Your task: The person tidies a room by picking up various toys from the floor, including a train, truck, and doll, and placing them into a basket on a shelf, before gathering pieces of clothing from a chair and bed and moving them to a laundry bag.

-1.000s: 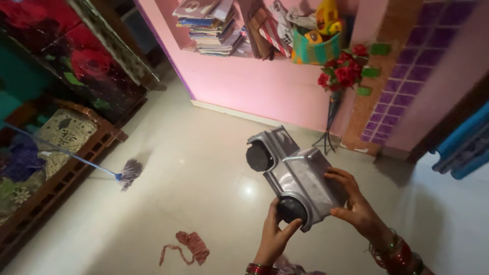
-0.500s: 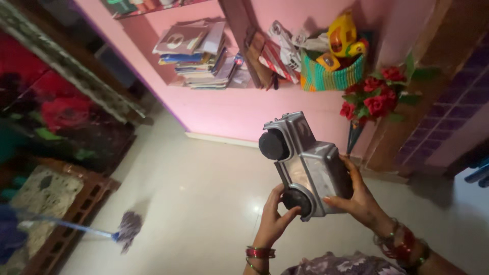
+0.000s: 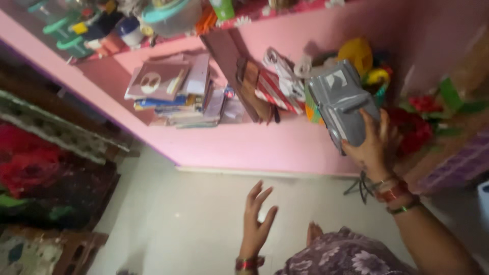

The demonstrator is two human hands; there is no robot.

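- The right hand (image 3: 371, 145) gripped a silver toy car (image 3: 338, 102) from below, fingers wrapped around its lower end, and held it raised at the height of the pink wall shelf (image 3: 239, 140).
- The left hand (image 3: 256, 220) held nothing; its fingers were spread wide and it hung in the air well below and to the left of the grip, above the pale floor (image 3: 204, 219).
- The car was tilted, its upper end pointing toward the shelf niche; the picture was blurred, so its wheels could not be made out.
- Just behind the car stood a green woven basket (image 3: 313, 109) with yellow toys (image 3: 359, 53) in it.
- To the left of the grip, a stack of books (image 3: 178, 91) lay in the niche, with more leaning books (image 3: 260, 89) between the stack and the car.
- To the right of the grip were red artificial flowers (image 3: 420, 122), close beside the wrist.
- Red and green bangles (image 3: 395, 196) sat on the right wrist below the grip.
- Above the grip, an upper shelf carried plastic containers (image 3: 168, 12).
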